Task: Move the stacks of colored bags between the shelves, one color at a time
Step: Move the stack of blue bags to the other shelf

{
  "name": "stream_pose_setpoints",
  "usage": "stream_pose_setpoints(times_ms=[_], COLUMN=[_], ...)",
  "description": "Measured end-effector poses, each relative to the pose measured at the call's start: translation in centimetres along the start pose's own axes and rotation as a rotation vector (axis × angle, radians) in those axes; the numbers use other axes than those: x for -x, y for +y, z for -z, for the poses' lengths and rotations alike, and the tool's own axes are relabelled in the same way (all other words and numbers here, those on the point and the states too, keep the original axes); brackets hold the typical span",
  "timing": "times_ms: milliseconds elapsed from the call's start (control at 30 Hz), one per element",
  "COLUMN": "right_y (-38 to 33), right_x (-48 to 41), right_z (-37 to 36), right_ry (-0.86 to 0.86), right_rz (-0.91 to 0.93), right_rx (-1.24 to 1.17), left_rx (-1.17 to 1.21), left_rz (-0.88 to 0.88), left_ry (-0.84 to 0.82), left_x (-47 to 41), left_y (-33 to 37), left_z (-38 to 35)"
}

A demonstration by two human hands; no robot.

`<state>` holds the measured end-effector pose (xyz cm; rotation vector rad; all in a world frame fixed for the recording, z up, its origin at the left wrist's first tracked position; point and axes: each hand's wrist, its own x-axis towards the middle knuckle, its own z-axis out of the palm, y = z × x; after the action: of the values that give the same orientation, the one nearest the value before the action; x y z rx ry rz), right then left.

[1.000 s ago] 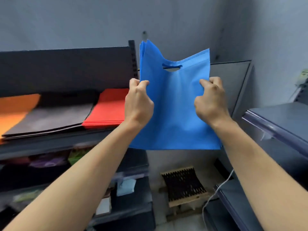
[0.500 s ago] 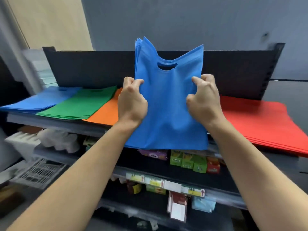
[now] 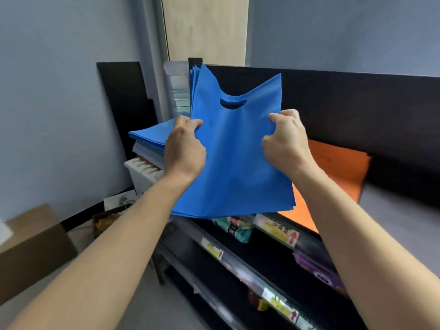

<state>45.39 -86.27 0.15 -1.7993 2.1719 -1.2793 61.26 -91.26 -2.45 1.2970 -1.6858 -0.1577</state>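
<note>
I hold a stack of blue bags (image 3: 234, 158) upright in front of me, cut-out handle at the top. My left hand (image 3: 184, 148) grips its left edge and my right hand (image 3: 285, 141) grips its right edge. Behind the held stack, at the left end of the top shelf, lies another flat pile of blue bags (image 3: 152, 135). A pile of orange bags (image 3: 333, 172) lies on the same shelf to the right, partly hidden by the held stack and my right arm.
The dark shelf unit (image 3: 357, 103) has a tall back panel and lower shelves with packaged goods (image 3: 234, 226) and price labels. A cardboard box (image 3: 31, 248) sits on the floor at left. A white crate (image 3: 142, 170) stands beside the shelf end.
The view has swung left along the shelf. The red and green piles have left the picture; the shelf's left end with the blue pile is now behind the held stack. Both hands keep their grip.
</note>
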Motion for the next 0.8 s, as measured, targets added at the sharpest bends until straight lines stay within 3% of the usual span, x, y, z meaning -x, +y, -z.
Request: stream_pose_setpoints(times_ms=[367, 800], right_y=[-5.8, -12.7], right_x=[-9.6, -16.4], right_z=[-10.9, -22.6], right_ry=[-0.133, -0.029], right_rz=[0.045, -0.146], right_rx=[0.006, 0.085], left_rx=[-0.134, -0.122], left_rz=[0.102, -0.016], left_ry=[0.051, -0.207], left_x=[-10.1, -23.6], left_y=[-10.8, -22.6], left_z=[1.0, 2.0])
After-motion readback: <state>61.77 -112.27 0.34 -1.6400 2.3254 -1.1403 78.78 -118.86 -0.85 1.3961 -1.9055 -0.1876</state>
